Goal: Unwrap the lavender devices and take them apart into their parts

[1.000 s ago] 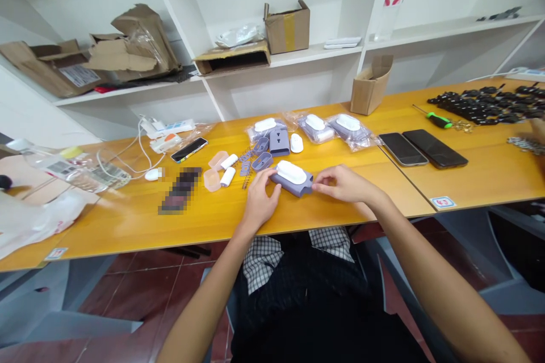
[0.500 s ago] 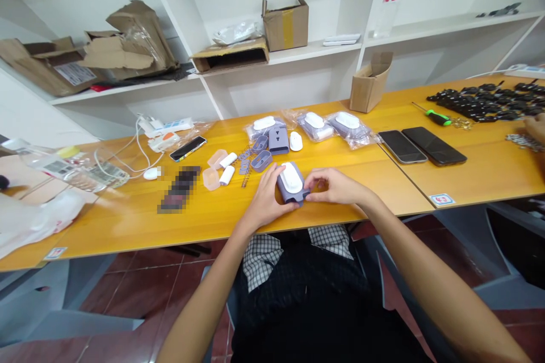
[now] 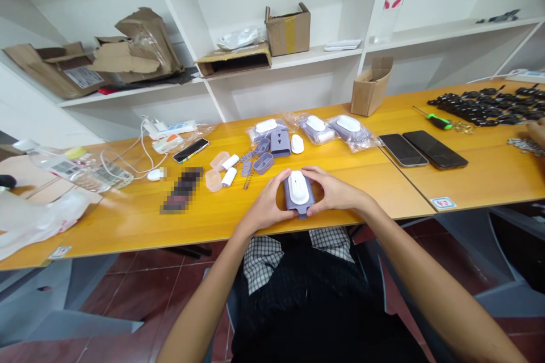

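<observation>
Moved: purple case [image 3: 298, 195] now turned lengthwise, no longer crosswise.
Left hand [image 3: 266, 207]: grasping its left side.
Right hand [image 3: 334, 193]: grasping its right side.

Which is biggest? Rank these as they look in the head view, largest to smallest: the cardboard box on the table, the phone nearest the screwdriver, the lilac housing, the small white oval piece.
1. Cardboard box and black phone: they look about alike, and the box stands farther off, so unranked.
2. Lilac plastic housing.
3. Small white oval piece.

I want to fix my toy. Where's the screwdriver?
In the head view, the green-handled screwdriver lies on the table's right side, beyond two phones, beside a heap of black parts.
</observation>
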### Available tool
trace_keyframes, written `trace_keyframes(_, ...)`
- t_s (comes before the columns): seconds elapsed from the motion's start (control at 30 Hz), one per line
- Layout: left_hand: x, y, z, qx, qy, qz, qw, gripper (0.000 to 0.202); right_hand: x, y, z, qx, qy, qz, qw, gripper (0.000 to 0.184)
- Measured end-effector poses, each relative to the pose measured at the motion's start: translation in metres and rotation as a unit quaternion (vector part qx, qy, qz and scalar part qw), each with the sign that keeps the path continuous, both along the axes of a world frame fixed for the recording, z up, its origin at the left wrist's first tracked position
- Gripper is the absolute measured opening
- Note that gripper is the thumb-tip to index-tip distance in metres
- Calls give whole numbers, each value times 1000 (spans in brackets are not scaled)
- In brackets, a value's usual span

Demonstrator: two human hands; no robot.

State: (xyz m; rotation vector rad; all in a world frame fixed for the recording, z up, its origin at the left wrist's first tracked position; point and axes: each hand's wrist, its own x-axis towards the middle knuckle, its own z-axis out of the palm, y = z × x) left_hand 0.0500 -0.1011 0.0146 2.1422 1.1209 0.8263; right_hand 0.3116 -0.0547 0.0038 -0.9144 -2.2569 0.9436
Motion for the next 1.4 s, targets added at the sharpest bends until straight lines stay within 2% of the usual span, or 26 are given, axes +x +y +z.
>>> trace_keyframes(0.4, -1, 3, 0, 23, 12, 8, 1000, 99, -2, 3, -5, -3, 32, 12, 999, 115)
trace_keyframes(0.93, 0, 3, -1, 21, 15, 12, 1000, 99, -1, 3, -3, 8, 18, 7, 1000, 115)
trace_keyframes(1.4, 1, 1, 3, 17, 15, 15, 1000, 98, -2, 2, -5, -14, 34, 13, 999, 111)
